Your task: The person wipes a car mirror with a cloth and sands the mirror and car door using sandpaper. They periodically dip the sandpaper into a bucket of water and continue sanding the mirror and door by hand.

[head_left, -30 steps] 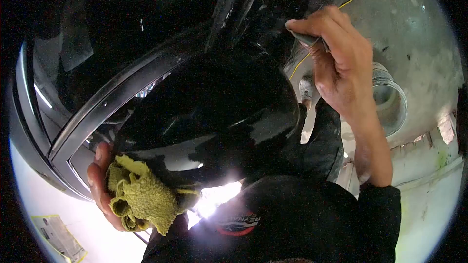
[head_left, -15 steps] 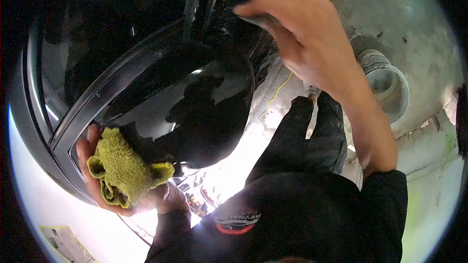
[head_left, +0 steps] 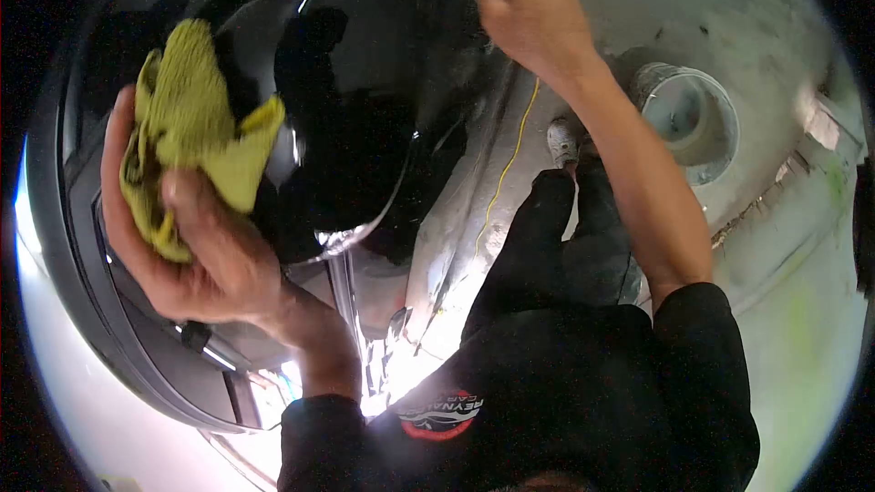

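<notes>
My left hand (head_left: 214, 260) is closed on a folded yellow-green microfiber cloth (head_left: 196, 118), with the thumb pressed over its lower part. The cloth overlaps the left side of a glossy black rounded car part (head_left: 365, 82), which looks like a side mirror housing. At the top, my right hand (head_left: 538, 14) has its fingers curled and pinched together, fingertips right by the upper right of the black part. What the pinch holds, if anything, I cannot tell.
A bucket (head_left: 688, 118) stands on the concrete floor to the right. A yellow cord (head_left: 521, 141) runs along the floor past my shoe (head_left: 562, 141). Black car bodywork curves along the left, and bright light glares low in the middle.
My left hand has moved up with the cloth and turned so its thumb shows. My right hand has moved slightly up and left. The view has shifted over the black part.
</notes>
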The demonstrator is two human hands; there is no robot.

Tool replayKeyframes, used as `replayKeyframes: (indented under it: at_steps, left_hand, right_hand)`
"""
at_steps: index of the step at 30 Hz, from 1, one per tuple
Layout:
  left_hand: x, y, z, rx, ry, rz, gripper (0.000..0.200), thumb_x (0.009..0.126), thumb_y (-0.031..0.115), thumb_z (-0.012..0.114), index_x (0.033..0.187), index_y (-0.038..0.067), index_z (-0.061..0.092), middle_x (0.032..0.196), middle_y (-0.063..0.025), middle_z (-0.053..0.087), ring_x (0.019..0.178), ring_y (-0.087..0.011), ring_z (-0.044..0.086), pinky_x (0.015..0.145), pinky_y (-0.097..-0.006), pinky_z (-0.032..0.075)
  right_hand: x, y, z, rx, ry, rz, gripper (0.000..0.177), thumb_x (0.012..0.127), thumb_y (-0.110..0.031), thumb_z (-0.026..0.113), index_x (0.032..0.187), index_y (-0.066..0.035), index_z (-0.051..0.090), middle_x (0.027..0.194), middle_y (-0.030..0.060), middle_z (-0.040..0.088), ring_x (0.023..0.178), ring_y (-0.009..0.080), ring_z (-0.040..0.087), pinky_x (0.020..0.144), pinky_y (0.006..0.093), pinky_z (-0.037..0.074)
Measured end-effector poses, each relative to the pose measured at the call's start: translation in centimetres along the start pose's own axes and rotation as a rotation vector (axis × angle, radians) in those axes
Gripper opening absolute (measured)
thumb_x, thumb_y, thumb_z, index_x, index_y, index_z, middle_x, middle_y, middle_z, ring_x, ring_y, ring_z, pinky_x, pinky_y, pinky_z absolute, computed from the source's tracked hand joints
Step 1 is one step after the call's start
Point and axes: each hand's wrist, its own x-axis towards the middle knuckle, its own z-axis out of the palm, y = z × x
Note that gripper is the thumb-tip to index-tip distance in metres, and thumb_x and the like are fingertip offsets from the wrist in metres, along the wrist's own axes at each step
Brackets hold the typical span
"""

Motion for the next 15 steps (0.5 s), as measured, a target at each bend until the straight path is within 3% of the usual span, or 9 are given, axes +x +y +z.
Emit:
replayKeyframes:
  at_steps: [2, 4, 5, 6, 8, 9, 13, 14, 15]
  left_hand:
    - [-0.4, 0.9, 0.1, -0.021, 0.074, -0.001, 0.034, 0.101, 0.011, 0.061, 0.130, -0.008, 0.060, 0.125, -0.0231, 0.068, 0.110, -0.0259, 0.070, 0.098, -0.0360, 0.055]
    - [-0.6, 1.4, -0.4, 0.097, 0.071, -0.014, 0.031, 0.099, 0.007, 0.064, 0.128, -0.005, 0.064, 0.121, -0.0200, 0.070, 0.106, -0.0232, 0.070, 0.096, -0.0343, 0.056]
    - [-0.6, 2.0, -0.4, 0.095, 0.069, -0.030, 0.030, 0.098, 0.003, 0.064, 0.126, -0.006, 0.066, 0.125, -0.0149, 0.071, 0.111, -0.0223, 0.068, 0.100, -0.0336, 0.051]
    - [-0.4, 2.1, -0.8, 0.131, 0.062, 0.045, 0.030, 0.097, 0.004, 0.067, 0.126, -0.003, 0.067, 0.122, -0.0139, 0.072, 0.107, -0.0212, 0.069, 0.096, -0.0326, 0.053]
    - [0.2, 1.7, -1.5, 0.209, 0.046, 0.193, 0.031, 0.095, 0.007, 0.071, 0.125, 0.003, 0.069, 0.117, -0.0120, 0.074, 0.100, -0.0190, 0.072, 0.087, -0.0306, 0.056]
    - [0.5, 2.6, -1.3, 0.240, 0.012, 0.187, 0.031, 0.095, 0.006, 0.068, 0.126, 0.003, 0.068, 0.123, -0.0113, 0.072, 0.110, -0.0233, 0.069, 0.098, -0.0339, 0.052]
    - [1.9, 4.7, 1.7, 0.548, -0.255, 0.319, 0.045, 0.085, 0.006, 0.072, 0.128, 0.017, 0.068, 0.122, -0.0056, 0.071, 0.114, -0.0279, 0.067, 0.100, -0.0388, 0.051]
    - [2.0, 6.1, 3.2, 0.508, -0.286, 0.316, 0.046, 0.087, 0.012, 0.071, 0.133, 0.014, 0.064, 0.126, -0.0057, 0.069, 0.117, -0.0278, 0.064, 0.102, -0.0405, 0.049]
    - [2.2, 6.0, 4.5, 0.565, -0.230, 0.419, 0.037, 0.087, 0.014, 0.066, 0.124, 0.008, 0.065, 0.121, -0.0106, 0.068, 0.112, -0.0304, 0.064, 0.098, -0.0400, 0.050]
  right_hand:
    - [-3.2, 0.1, -1.9, -0.069, 0.028, 0.254, 0.029, 0.083, -0.008, 0.073, 0.111, -0.003, 0.071, 0.105, 0.0173, 0.068, 0.100, 0.0307, 0.066, 0.086, 0.0368, 0.051]
    - [-7.1, 0.3, -4.8, -0.183, 0.131, 0.345, 0.020, 0.086, -0.007, 0.068, 0.104, -0.006, 0.074, 0.086, 0.0127, 0.069, 0.080, 0.0275, 0.067, 0.074, 0.0360, 0.051]
    - [-9.1, 0.3, -6.5, -0.193, 0.140, 0.433, 0.021, 0.087, -0.010, 0.068, 0.107, -0.005, 0.074, 0.086, 0.0138, 0.071, 0.078, 0.0256, 0.068, 0.073, 0.0351, 0.052]
    - [-11.4, 0.0, -7.7, -0.199, 0.151, 0.521, 0.023, 0.089, -0.013, 0.068, 0.109, -0.003, 0.074, 0.086, 0.0149, 0.072, 0.076, 0.0238, 0.069, 0.073, 0.0343, 0.052]
    - [-16.1, 1.0, -9.1, -0.350, 0.171, 0.438, 0.022, 0.089, -0.012, 0.067, 0.109, -0.004, 0.074, 0.080, 0.0152, 0.071, 0.070, 0.0202, 0.067, 0.066, 0.0339, 0.052]
    - [-18.2, 1.4, -9.9, -0.335, 0.189, 0.452, 0.021, 0.090, -0.011, 0.067, 0.108, -0.004, 0.074, 0.078, 0.0128, 0.070, 0.069, 0.0161, 0.065, 0.065, 0.0318, 0.050]
    - [-23.6, 0.6, -12.3, -0.186, 0.171, 0.734, 0.020, 0.091, -0.009, 0.066, 0.108, -0.003, 0.074, 0.073, 0.0031, 0.063, 0.067, 0.0079, 0.054, 0.063, 0.0266, 0.044]
    - [-24.6, 0.8, -13.0, -0.155, 0.176, 0.748, 0.020, 0.091, -0.009, 0.066, 0.108, -0.002, 0.074, 0.072, 0.0013, 0.061, 0.067, 0.0076, 0.051, 0.062, 0.0266, 0.043]
    - [-25.6, 1.1, -13.9, -0.121, 0.181, 0.762, 0.019, 0.091, -0.009, 0.066, 0.108, -0.002, 0.074, 0.072, -0.0005, 0.059, 0.066, 0.0073, 0.049, 0.061, 0.0265, 0.042]
